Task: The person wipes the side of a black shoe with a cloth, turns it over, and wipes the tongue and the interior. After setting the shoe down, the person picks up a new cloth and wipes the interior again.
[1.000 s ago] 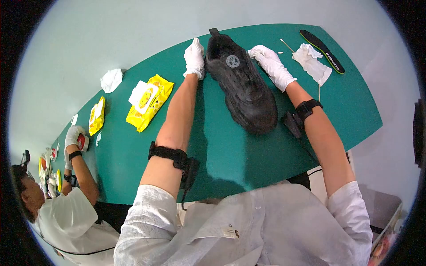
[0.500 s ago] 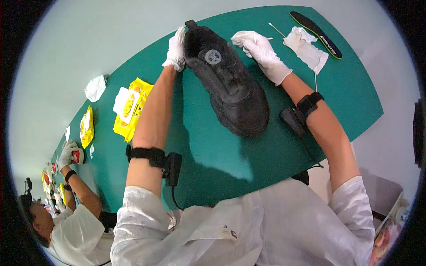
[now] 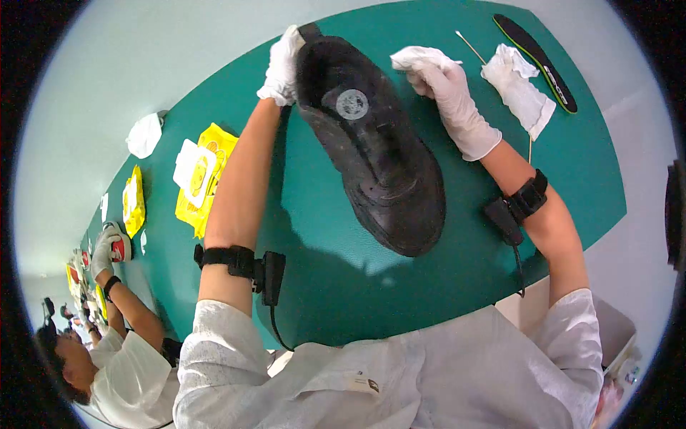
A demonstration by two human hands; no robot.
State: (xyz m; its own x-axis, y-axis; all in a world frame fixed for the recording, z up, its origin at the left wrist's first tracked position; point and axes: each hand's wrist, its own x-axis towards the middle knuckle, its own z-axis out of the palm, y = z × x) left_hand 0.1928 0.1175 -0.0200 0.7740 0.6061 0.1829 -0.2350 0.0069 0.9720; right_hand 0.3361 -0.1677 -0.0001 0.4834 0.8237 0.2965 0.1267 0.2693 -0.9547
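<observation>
One black sneaker [image 3: 396, 196] is shown in the head view, placed between the two gloved hands above the green table [image 3: 321, 307]; whether its sole is rested on the surface cannot be told. Its long axis is slanted, with the heel set far from the body at upper left and the toe pointed back toward the wearer, a little rightward. The heel is met at its outer side by the left hand [image 3: 281, 68], the nearer of the two; its fingers are partly hidden, so how firmly it is closed cannot be told. The right hand [image 3: 451, 96] is held apart, to the right of the collar, its fingers bent and pinched on a folded white wipe [image 3: 421, 55]. From it, the shoe opening is found to the left. Farther right, a black insole [image 3: 536, 63] is laid beyond a crumpled white cloth [image 3: 518, 86].
</observation>
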